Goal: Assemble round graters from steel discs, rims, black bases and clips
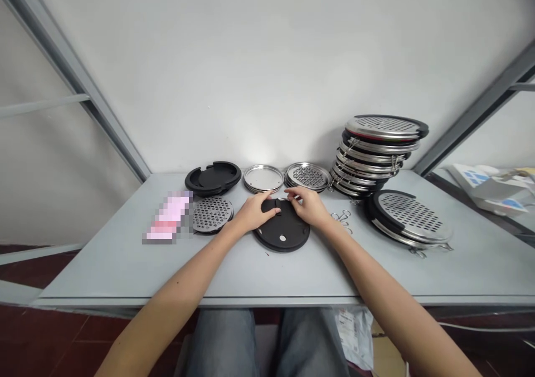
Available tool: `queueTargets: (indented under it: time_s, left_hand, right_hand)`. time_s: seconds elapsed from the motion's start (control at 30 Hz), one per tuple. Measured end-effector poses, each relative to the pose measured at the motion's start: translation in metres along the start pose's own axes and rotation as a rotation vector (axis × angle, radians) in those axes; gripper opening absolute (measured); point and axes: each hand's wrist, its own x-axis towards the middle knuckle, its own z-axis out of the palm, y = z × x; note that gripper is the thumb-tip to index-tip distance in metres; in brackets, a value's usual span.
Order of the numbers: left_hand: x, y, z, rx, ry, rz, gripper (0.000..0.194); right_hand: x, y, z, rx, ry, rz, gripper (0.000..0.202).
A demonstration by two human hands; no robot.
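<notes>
A round black disc [283, 229] with small holes lies on the table in front of me. My left hand [257, 211] rests on its upper left edge, thumb and fingers apart, with nothing seen in its grasp. At the disc's far edge, my right hand [308, 204] pinches the end of a small metal wire piece [283, 199]. Just beyond the hands are a stack of plain metal discs [263, 177] and a stack of perforated metal discs [309, 175]. Several metal wire clips [343, 216] lie right of my right hand.
Black rings [213, 178] and a grater-like plate [212, 214] sit left, beside a pixelated pink object [169, 215]. On the right are a tall stack of assembled discs [376, 154] and a lower pile [412, 215]. White boxes [493, 190] stand far right.
</notes>
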Motion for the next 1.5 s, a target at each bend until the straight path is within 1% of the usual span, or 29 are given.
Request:
queueTargets:
  time_s: [0.1,0.17,0.23,0.27,0.3,0.33,0.4,0.43,0.47,0.53,0.63,0.8,0.93,1.03,1.13,1.3,1.5]
  left_hand:
    - [-0.002,0.006,-0.003,0.044,0.054,0.062,0.04]
    - [-0.004,0.01,-0.006,0.055,0.091,0.099,0.034]
    - [-0.007,0.015,-0.009,0.061,0.094,0.119,0.035]
    - [-0.008,0.017,-0.011,0.068,0.076,0.123,0.039]
    - [-0.01,0.019,-0.013,0.08,0.037,0.124,0.047]
    - [-0.012,0.02,-0.016,0.094,-0.024,0.123,0.061]
    - [-0.016,0.021,-0.02,0.115,-0.187,0.111,0.095]
    - [-0.017,0.022,-0.022,0.117,-0.262,0.105,0.107]
    - [-0.018,0.022,-0.023,0.114,-0.323,0.1,0.114]
    - [-0.019,0.023,-0.026,0.095,-0.386,0.09,0.121]
    - [-0.018,0.026,-0.028,0.045,-0.407,0.085,0.121]
    - [-0.016,0.031,-0.029,-0.004,-0.408,0.091,0.112]
    - [-0.017,0.03,-0.029,0.001,-0.406,0.094,0.115]
    - [-0.018,0.028,-0.028,0.003,-0.405,0.103,0.116]
    - [-0.018,0.027,-0.028,0.009,-0.403,0.104,0.115]
    - [-0.017,0.027,-0.028,0.001,-0.395,0.11,0.112]
    - [-0.016,0.026,-0.027,-0.022,-0.381,0.102,0.114]
  right_hand:
    - [0.0,0.009,-0.007,-0.002,0.058,0.057,0.027]
    - [0.0,0.014,-0.009,-0.015,0.071,0.08,0.026]
    - [-0.001,0.015,-0.009,-0.017,0.043,0.085,0.025]
    - [-0.001,0.014,-0.009,-0.01,0.016,0.086,0.025]
    - [-0.001,0.014,-0.008,0.002,-0.014,0.089,0.026]
    - [-0.002,0.012,-0.007,0.018,-0.045,0.091,0.027]
    - [-0.002,0.009,-0.006,0.047,-0.099,0.09,0.029]
    - [-0.002,0.008,-0.006,0.062,-0.124,0.084,0.029]
    - [-0.001,0.007,-0.005,0.078,-0.149,0.073,0.028]
    - [-0.001,0.005,-0.006,0.115,-0.193,0.056,0.025]
    - [0.0,0.006,-0.005,0.192,-0.2,0.083,0.019]
    - [0.0,0.006,-0.002,0.32,-0.114,0.152,0.018]
    - [-0.001,0.001,0.001,0.287,-0.012,0.124,0.02]
    - [-0.002,-0.002,0.001,0.217,0.026,0.071,0.02]
    - [-0.002,-0.002,0.0,0.168,0.008,0.045,0.02]
    - [-0.003,0.0,-0.002,0.147,-0.047,0.052,0.019]
    - [-0.002,0.001,-0.003,0.12,-0.047,0.051,0.017]
